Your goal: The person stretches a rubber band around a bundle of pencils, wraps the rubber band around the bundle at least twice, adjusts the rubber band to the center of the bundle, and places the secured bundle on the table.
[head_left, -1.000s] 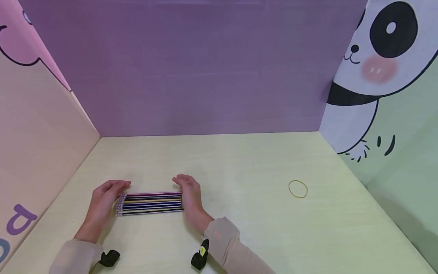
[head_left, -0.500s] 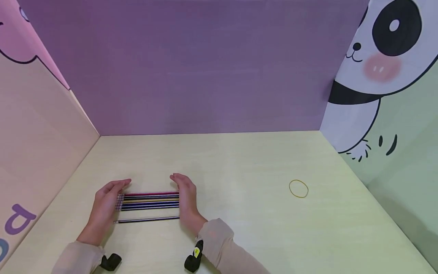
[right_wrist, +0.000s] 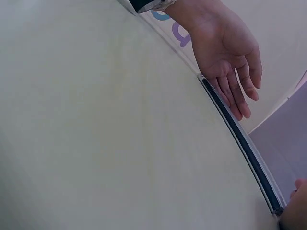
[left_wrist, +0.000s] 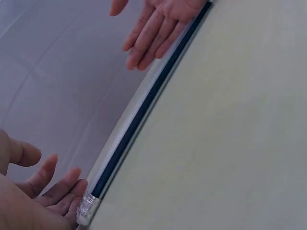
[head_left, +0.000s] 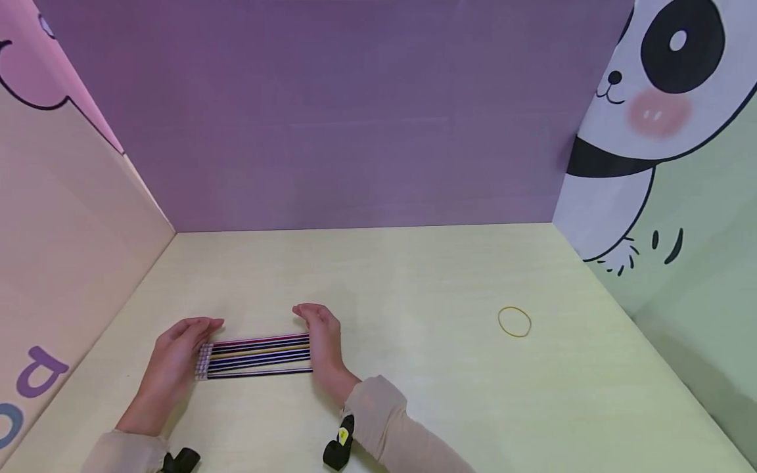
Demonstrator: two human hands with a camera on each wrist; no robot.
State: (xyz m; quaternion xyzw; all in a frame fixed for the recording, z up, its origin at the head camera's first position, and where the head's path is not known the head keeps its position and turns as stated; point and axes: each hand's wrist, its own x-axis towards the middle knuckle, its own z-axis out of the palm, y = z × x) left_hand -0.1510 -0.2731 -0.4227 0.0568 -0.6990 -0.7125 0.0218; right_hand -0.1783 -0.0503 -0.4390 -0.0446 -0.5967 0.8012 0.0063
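Several striped pencils [head_left: 260,355] lie side by side on the table in the head view, their silvery ferrule ends [head_left: 203,363] to the left. My left hand [head_left: 174,361] stands at those ends, its fingers fairly straight and pointing away from me. At the opposite ends my right hand [head_left: 325,345] stands on edge, palm turned toward the pencils, hiding their tips. Between both palms the row is flanked, with neither hand curled round it. From the left wrist view, only the nearest dark pencil [left_wrist: 148,103] shows clearly.
A thin yellow rubber band [head_left: 514,336] lies on the pale table [head_left: 414,282] to the right. A purple wall [head_left: 355,118] closes the back. Printed side walls stand left and right, the right one bearing a panda [head_left: 615,138].
Half a second ago the nearest pencil lay apart from the row; now it is closer to the others, with a narrow gap. The pencils slant slightly more, and my left hand is slightly nearer me.
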